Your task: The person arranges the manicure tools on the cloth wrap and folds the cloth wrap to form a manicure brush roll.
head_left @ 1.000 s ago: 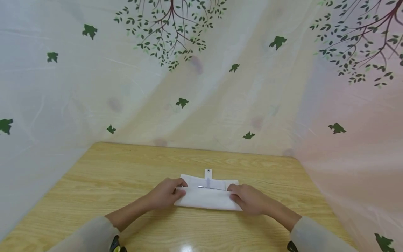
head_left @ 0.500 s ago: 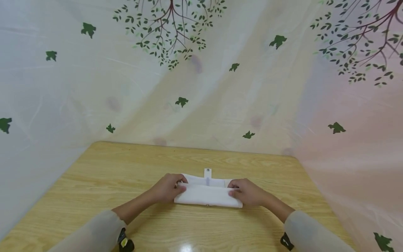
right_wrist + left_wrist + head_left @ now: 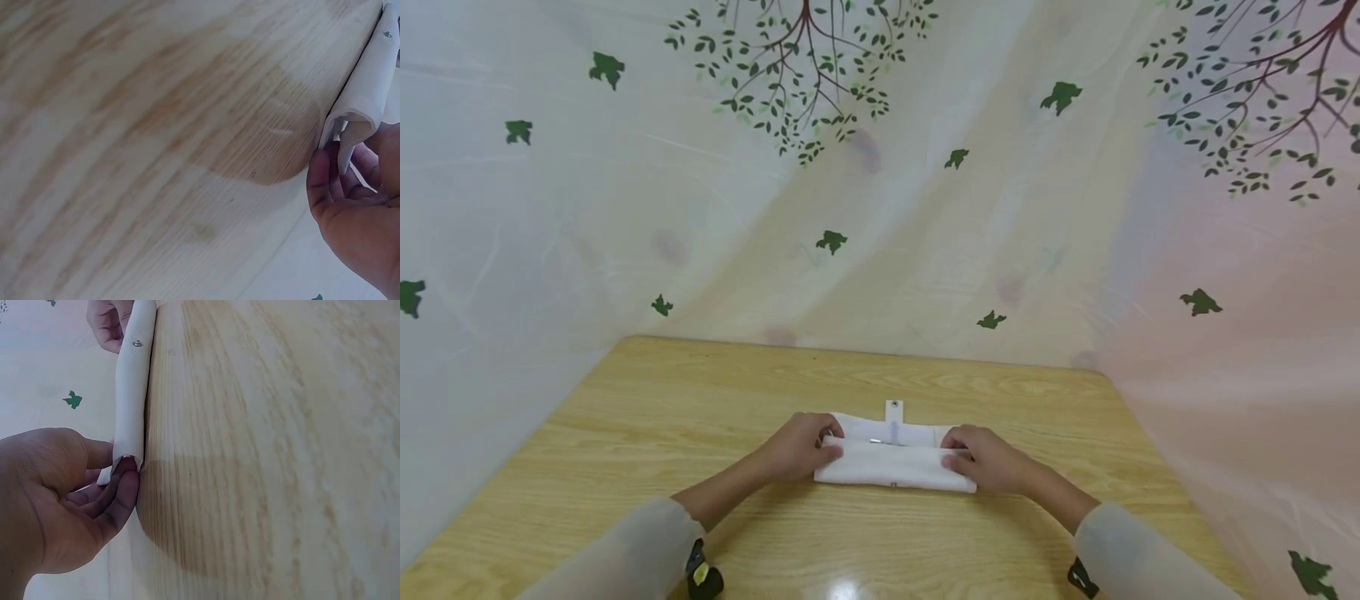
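Observation:
A white folded pouch (image 3: 891, 464), partly rolled, lies near the middle of the table, its length running left to right. A narrow strap (image 3: 894, 411) with a metal snap sticks up from its far edge. Just behind the front fold shows a thin silvery item (image 3: 883, 442), mostly hidden. My left hand (image 3: 797, 447) grips the pouch's left end between thumb and curled fingers. At the right end my right hand (image 3: 992, 460) holds the fold the same way; the right wrist view shows the fingers (image 3: 320, 181) at the open end of the roll. A second snap (image 3: 137, 343) sits on the front face.
The wooden table (image 3: 715, 375) extends around the pouch on all sides. Behind it and at both sides hangs a pale curtain (image 3: 737, 250) printed with leaves and branches. Dark bands (image 3: 703, 575) are on both wrists.
Both hands have shifted slightly away from me while rolling the front fold over, bringing the front snap into view. The silvery item went out of sight and shows again now.

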`<state>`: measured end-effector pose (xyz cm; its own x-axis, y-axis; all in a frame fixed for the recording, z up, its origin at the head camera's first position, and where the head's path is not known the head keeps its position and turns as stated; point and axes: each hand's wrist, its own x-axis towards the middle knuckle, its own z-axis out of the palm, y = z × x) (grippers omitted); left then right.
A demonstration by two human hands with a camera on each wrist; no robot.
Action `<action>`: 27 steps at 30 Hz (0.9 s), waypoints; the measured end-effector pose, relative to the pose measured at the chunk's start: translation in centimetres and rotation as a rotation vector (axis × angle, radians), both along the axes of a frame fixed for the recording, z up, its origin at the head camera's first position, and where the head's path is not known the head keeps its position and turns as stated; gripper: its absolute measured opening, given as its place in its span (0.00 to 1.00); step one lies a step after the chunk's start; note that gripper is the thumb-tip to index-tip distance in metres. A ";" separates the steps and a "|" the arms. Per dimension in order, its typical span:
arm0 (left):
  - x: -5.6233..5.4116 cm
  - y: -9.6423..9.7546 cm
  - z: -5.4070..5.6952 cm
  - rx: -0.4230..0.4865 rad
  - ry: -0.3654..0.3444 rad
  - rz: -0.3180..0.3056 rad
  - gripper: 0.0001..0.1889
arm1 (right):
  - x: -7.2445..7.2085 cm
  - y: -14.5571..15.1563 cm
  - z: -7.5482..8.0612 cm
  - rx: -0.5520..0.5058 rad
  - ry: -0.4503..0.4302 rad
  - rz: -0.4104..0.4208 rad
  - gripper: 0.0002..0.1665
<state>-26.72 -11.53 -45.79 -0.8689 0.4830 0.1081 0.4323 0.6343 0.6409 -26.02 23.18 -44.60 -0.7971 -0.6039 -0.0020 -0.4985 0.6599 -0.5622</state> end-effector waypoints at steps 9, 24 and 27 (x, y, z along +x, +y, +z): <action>-0.3 0.1 -0.6 -0.083 0.155 -0.052 0.08 | 0.2 0.0 -0.1 -0.004 0.141 -0.019 0.11; -0.1 0.2 -0.3 -0.104 0.221 -0.338 0.07 | 1.2 -0.7 0.1 0.099 0.348 0.169 0.06; 0.4 -0.2 -0.4 -0.154 0.214 -0.343 0.09 | 1.7 -0.6 0.1 0.181 0.368 0.174 0.15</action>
